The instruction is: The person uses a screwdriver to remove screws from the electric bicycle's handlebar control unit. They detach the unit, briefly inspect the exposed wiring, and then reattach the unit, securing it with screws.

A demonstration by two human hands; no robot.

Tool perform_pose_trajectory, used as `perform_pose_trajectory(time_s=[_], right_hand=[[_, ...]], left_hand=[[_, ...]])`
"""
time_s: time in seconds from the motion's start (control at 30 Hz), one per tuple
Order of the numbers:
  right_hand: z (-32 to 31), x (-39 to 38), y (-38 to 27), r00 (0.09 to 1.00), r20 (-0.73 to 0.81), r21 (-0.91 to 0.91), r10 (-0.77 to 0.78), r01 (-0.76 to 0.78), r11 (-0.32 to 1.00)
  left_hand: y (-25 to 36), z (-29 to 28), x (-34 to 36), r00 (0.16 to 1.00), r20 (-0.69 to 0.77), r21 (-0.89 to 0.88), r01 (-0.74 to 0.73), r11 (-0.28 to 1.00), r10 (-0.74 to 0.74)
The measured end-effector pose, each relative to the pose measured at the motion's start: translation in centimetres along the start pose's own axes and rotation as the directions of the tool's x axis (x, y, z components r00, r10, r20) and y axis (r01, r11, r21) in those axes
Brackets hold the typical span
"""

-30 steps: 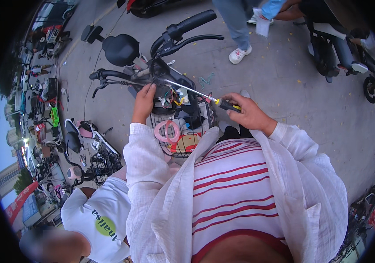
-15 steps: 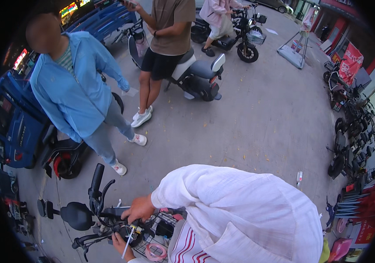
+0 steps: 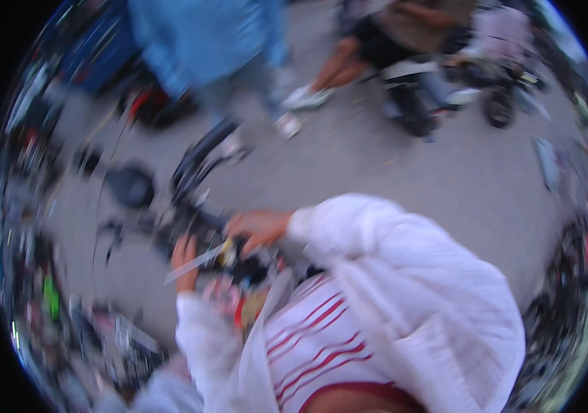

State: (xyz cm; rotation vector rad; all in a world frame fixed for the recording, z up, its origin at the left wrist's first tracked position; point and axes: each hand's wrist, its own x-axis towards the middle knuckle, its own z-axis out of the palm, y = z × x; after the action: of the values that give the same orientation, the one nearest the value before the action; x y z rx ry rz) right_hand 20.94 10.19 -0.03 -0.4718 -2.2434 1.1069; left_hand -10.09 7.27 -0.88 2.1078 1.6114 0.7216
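My left hand [image 3: 184, 265] reaches up at the near side of the handlebar of a two-wheeler, fingertips against its dark middle part. A thin white strip [image 3: 194, 267] crosses in front of this hand and slants up to a small yellow piece [image 3: 228, 253]. From the right, my right hand [image 3: 259, 228] lies over the handlebar's middle, its fingers pointing left and down close to the strip's upper end. Motion smears the fingers of both hands, and their grip does not show. A black handlebar grip [image 3: 201, 153] with its lever stands beyond them. A round black part [image 3: 131, 186] sits to its left.
Below my hands are a blurred pink ring [image 3: 221, 294] and a red and tan item [image 3: 249, 308]. A person in a light-blue jacket [image 3: 204, 41] stands ahead. Another in dark shorts [image 3: 376, 41] is by a parked scooter [image 3: 411, 103]. More two-wheelers line both sides.
The whole view has swung, so the handlebar, my hands and the people appear higher and farther right. My left sleeve and more of my striped shirt now show. Both hands remain at the handlebar's middle.
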Motion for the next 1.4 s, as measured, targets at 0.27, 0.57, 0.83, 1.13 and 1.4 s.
perform_pose_trajectory(time_s=[0.27,0.57,0.83,1.13,1.4], right_hand=[[-1.5,-4.9,-3.8,0.862,-0.309,0.020,0.402,-0.417,0.909],[-2.6,-6.2,-2.0,0.887,-0.273,-0.161,0.372,-0.423,0.892],[-5.0,-5.1,-3.0,0.913,-0.063,-0.283,0.403,-0.404,0.870],[-6.0,-3.6,-2.4,0.919,0.053,-0.101,0.389,-0.383,0.918],[-3.8,-2.2,-6.0,0.876,-0.030,0.049,0.481,-0.479,0.876]], left_hand=[[4.7,-2.2,-1.1,0.888,0.015,-0.489,0.408,0.772,-0.460],[1.8,0.1,-1.2,0.847,0.093,-0.828,0.357,0.431,-0.523],[1.1,1.4,-2.1,0.843,0.037,-0.861,0.299,0.411,-0.537],[3.5,0.1,-1.4,0.769,0.107,-0.924,0.311,0.224,-0.630],[2.3,0.3,-2.0,0.772,0.160,-0.964,0.258,0.072,-0.616]])
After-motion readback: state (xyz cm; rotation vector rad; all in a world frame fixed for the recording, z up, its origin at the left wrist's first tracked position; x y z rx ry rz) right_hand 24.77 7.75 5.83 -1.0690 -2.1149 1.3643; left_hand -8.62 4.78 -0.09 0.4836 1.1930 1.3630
